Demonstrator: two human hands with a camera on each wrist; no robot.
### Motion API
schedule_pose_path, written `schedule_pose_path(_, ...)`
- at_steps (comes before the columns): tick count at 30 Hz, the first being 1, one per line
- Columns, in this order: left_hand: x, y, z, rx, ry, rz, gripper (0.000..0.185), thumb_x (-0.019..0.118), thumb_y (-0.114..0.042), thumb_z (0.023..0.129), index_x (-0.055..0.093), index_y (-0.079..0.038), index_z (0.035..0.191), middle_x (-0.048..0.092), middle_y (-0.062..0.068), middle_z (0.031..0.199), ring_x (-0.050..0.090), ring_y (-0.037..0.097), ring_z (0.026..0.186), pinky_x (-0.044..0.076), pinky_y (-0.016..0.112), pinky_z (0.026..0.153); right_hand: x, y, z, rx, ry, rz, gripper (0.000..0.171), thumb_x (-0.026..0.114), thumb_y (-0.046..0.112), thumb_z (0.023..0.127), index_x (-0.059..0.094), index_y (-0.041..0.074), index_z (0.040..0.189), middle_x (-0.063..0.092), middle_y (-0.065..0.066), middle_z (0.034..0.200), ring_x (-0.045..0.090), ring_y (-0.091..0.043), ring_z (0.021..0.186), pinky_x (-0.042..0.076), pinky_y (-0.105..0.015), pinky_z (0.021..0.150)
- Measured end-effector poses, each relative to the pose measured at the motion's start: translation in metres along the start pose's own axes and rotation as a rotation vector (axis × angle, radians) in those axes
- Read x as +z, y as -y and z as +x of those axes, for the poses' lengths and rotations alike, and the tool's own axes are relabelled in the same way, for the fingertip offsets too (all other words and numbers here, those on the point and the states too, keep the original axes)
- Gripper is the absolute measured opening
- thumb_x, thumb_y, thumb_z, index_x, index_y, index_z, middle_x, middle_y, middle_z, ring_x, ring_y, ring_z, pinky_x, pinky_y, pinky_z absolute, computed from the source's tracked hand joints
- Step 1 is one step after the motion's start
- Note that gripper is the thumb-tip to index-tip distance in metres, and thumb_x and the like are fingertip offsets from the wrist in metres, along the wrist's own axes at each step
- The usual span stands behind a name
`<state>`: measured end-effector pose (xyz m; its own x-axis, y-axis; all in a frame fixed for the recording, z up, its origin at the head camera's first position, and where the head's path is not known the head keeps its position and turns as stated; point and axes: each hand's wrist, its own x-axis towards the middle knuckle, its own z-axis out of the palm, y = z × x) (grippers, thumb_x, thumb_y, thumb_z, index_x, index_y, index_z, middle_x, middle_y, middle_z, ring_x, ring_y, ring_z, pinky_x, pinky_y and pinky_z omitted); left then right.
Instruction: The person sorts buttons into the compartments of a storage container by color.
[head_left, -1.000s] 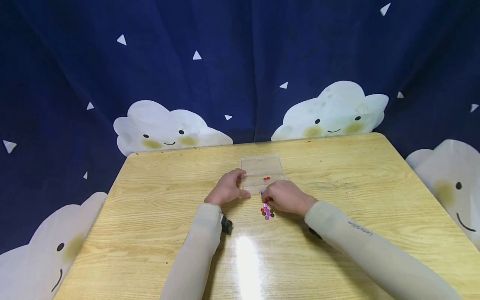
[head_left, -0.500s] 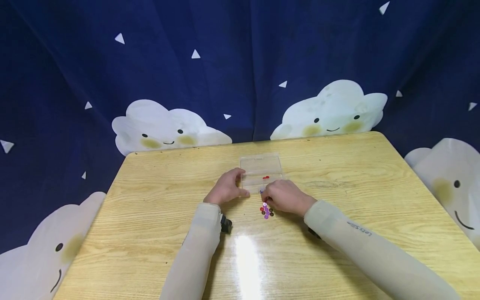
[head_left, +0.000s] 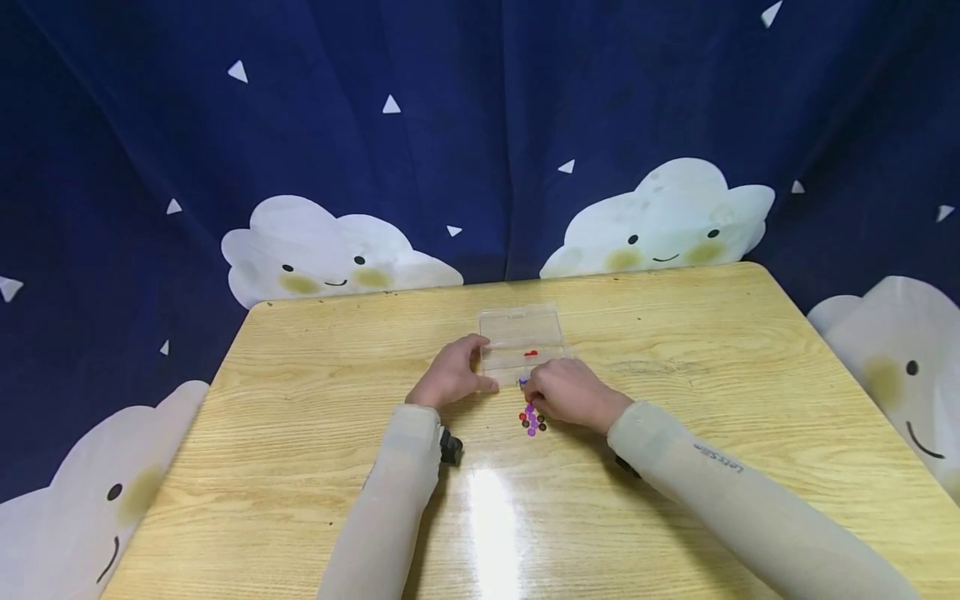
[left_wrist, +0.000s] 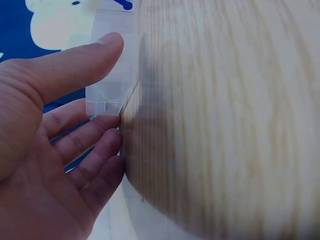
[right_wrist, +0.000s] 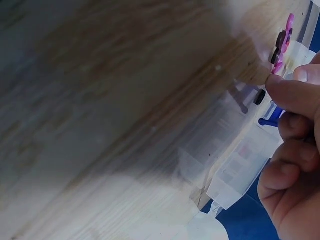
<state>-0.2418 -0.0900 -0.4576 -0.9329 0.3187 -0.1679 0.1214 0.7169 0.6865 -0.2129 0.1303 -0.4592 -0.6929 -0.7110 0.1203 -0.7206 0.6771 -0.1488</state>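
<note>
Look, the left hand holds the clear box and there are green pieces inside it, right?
Not quite. The left hand does hold the clear box, but the pieces inside it are red, not green. The head view shows this.

Light: bright, even, from overhead.
Glare: a white streak lay on the glossy yellow wooden table [head_left: 491,517].
Shadows: soft and short under the sleeves.
Blur: both wrist views were smeared, the wood grain out of focus.
Distortion: the head view bowed at its edges.
</note>
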Motion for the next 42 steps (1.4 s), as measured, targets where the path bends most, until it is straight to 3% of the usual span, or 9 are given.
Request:
schedule_pose_path(11, 0.001, 0.0, 0.0, -0.015, 0.004, -0.008, 0.078, 0.084, -0.021, 0.079, 0.047, -0.014, 0.147, 0.058, 0.012, 0.135, 0.055, 0.027, 0.123, 0.048, 0.044, 0.106, -0.002, -0.003, -0.001, 0.042, 0.031, 0.088, 0.015, 0.073, 0.008, 0.082, 0.079, 0.02, 0.077, 0.074, 0.008, 0.078, 0.068, -0.011, 0.075, 0.057, -0.029, 0.067)
schedule_pose_path(23, 0.001, -0.002, 0.0, -0.032, 0.002, -0.026, 0.079, 0.085, -0.019, 0.078, 0.046, -0.014, 0.147, 0.058, 0.012, 0.135, 0.055, 0.028, 0.123, 0.047, 0.044, 0.107, -0.008, -0.002, -0.001, 0.033, 0.051, 0.109, 0.013, 0.074, 0.01, 0.084, 0.079, 0.02, 0.079, 0.074, 0.008, 0.081, 0.068, -0.011, 0.079, 0.057, -0.031, 0.072)
schedule_pose_path(31, 0.002, 0.0, 0.001, -0.016, 0.003, -0.024, 0.081, 0.084, -0.02, 0.079, 0.044, -0.014, 0.149, 0.057, 0.012, 0.136, 0.054, 0.028, 0.125, 0.046, 0.044, 0.108, -0.012, -0.002, -0.001, 0.062, 0.049, 0.159, 0.009, 0.075, 0.012, 0.086, 0.08, 0.018, 0.085, 0.076, 0.007, 0.086, 0.07, -0.01, 0.082, 0.058, -0.03, 0.076)
schedule_pose_path(38, 0.001, 0.0, -0.001, -0.021, 0.02, -0.036, 0.081, 0.084, -0.02, 0.08, 0.044, -0.016, 0.15, 0.056, 0.012, 0.139, 0.052, 0.028, 0.128, 0.046, 0.045, 0.109, -0.021, -0.004, 0.001, 0.099, 0.043, 0.179, 0.007, 0.074, 0.013, 0.088, 0.08, 0.017, 0.088, 0.077, 0.005, 0.092, 0.072, -0.017, 0.093, 0.059, -0.037, 0.084)
schedule_pose_path(42, 0.0, 0.0, -0.001, -0.026, 0.019, -0.034, 0.08, 0.084, -0.02, 0.08, 0.044, -0.016, 0.15, 0.055, 0.012, 0.14, 0.052, 0.029, 0.129, 0.046, 0.045, 0.109, -0.026, -0.007, 0.004, 0.116, 0.039, 0.163, 0.007, 0.074, 0.014, 0.088, 0.081, 0.017, 0.088, 0.077, 0.005, 0.093, 0.072, -0.015, 0.09, 0.059, -0.037, 0.082)
